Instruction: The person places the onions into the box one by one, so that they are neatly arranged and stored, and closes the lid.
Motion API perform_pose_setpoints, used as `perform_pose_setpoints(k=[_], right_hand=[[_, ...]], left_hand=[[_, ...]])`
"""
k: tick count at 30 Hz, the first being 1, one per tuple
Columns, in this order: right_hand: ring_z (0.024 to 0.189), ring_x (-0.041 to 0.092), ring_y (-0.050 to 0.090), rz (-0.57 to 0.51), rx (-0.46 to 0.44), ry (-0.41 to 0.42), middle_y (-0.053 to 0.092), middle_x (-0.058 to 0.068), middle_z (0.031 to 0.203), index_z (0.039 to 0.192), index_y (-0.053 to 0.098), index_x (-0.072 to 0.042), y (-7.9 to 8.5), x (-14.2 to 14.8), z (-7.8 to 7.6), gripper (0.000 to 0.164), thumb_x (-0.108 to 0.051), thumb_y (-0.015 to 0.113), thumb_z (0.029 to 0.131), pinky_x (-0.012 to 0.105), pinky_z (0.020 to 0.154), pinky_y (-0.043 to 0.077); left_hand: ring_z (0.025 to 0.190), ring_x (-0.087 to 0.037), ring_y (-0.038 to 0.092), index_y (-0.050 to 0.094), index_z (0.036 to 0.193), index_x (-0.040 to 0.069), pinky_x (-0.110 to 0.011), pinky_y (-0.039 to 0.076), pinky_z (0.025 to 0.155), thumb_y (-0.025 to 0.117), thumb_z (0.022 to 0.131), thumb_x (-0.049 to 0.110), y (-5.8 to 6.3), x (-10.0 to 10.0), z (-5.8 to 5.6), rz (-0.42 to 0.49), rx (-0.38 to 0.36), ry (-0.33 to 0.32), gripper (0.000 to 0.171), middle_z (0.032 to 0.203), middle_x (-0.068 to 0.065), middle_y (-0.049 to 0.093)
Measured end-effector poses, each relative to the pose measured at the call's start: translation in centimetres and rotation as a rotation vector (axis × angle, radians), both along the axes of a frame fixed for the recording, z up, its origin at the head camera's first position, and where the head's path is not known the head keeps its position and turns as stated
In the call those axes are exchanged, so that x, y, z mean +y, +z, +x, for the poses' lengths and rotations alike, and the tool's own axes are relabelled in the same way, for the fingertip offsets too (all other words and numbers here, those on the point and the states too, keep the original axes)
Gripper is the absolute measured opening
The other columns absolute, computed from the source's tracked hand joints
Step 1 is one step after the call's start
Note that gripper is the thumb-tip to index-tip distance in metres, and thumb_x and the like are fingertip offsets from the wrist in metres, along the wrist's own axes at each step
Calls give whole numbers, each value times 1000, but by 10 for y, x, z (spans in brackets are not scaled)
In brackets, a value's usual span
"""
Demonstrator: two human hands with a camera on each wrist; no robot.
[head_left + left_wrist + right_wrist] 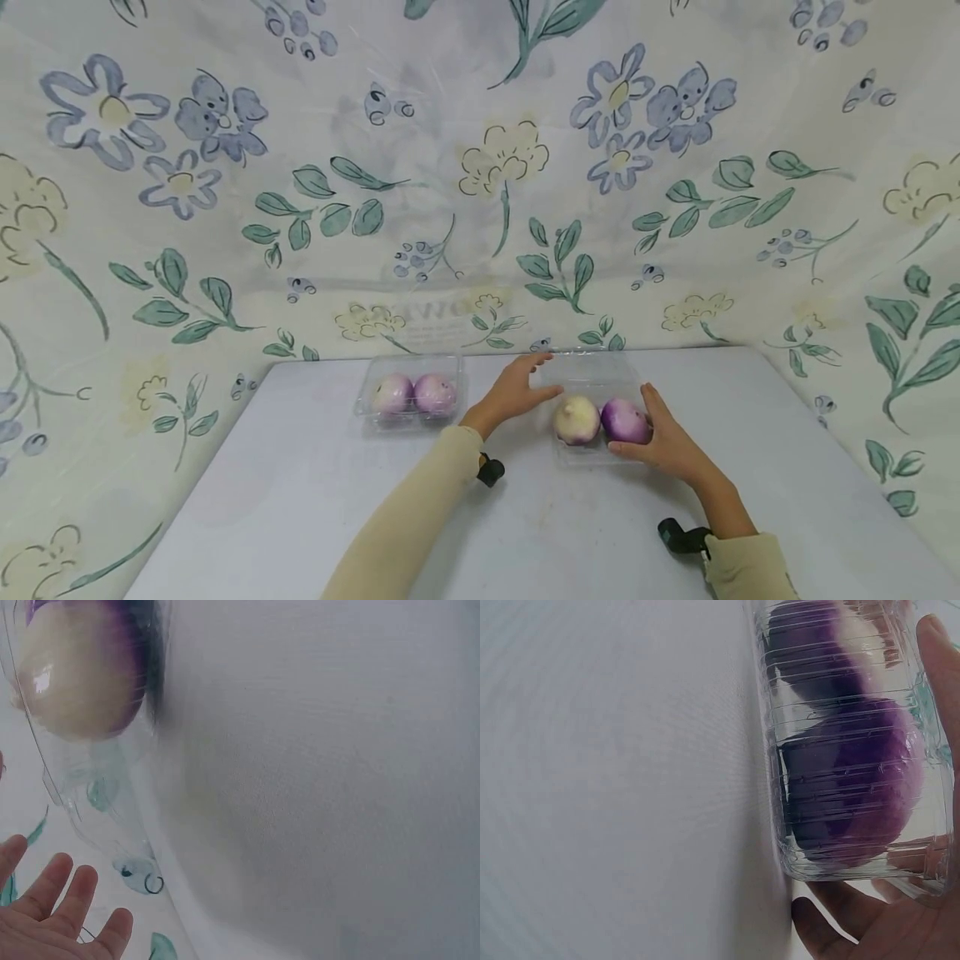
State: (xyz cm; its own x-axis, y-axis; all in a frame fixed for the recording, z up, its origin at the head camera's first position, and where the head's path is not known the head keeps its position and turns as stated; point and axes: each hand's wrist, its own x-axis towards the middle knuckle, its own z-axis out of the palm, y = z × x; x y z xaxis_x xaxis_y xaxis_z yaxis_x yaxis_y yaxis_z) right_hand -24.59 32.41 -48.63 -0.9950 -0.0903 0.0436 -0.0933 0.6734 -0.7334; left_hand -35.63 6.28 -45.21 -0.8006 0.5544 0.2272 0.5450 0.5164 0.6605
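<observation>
An uncovered clear plastic box [588, 457] stands at the right of the table, its see-through lid [585, 365] tipped back behind it. Inside sit a pale onion [577, 420] on the left and a purple onion [626, 421] on the right. My right hand [671, 446] holds the box at its right end, thumb along the near side and fingers at the far side and end. In the right wrist view, those fingers [840, 911] bend around the box end. My left hand [517, 390] hovers beside the lid's left edge, fingers spread and holding nothing.
A second clear plastic box [408, 365] with two purplish onions [435, 394] stands at the back left of the white table [300, 500]. Flower-patterned cloth [450, 208] rises right behind the table's back edge. Each wrist carries a dark camera mount [491, 470].
</observation>
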Motion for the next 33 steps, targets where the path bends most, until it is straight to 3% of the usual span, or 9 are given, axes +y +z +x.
perform_pose_setpoints(k=[6, 12, 21, 33], right_hand=[[144, 53, 23, -14, -8, 2, -5, 29, 163, 155, -3, 6, 1, 1, 0, 123, -44, 80, 80, 65, 117, 16], [145, 52, 23, -9, -8, 0, -5, 29, 163, 155, -3, 6, -2, 2, 0, 123, -45, 80, 79, 65, 117, 15], [145, 52, 22, -12, -12, -4, -4, 29, 163, 156, -3, 5, -2, 1, -1, 124, -47, 80, 79, 65, 117, 15], [147, 52, 13, -12, 0, 1, -4, 31, 162, 155, -2, 7, -1, -1, -1, 124, -46, 80, 79, 66, 117, 12]], left_hand=[[130, -39, 53, 41, 147, 3, -50, 46, 106, 69, 93, 33, -5, 1, -7, 38, -116, 76, 68, 147, -22, 49], [129, -39, 54, 37, 150, 8, -50, 48, 104, 71, 92, 32, -13, 3, -14, 134, -232, 156, 71, 147, -25, 47], [130, -38, 53, 31, 154, 11, -49, 49, 102, 73, 90, 34, -18, 6, -19, 156, -354, 178, 80, 149, -23, 45], [124, -37, 59, 22, 157, 7, -43, 53, 98, 72, 92, 22, -17, 8, -24, 273, -568, 124, 83, 148, -24, 46]])
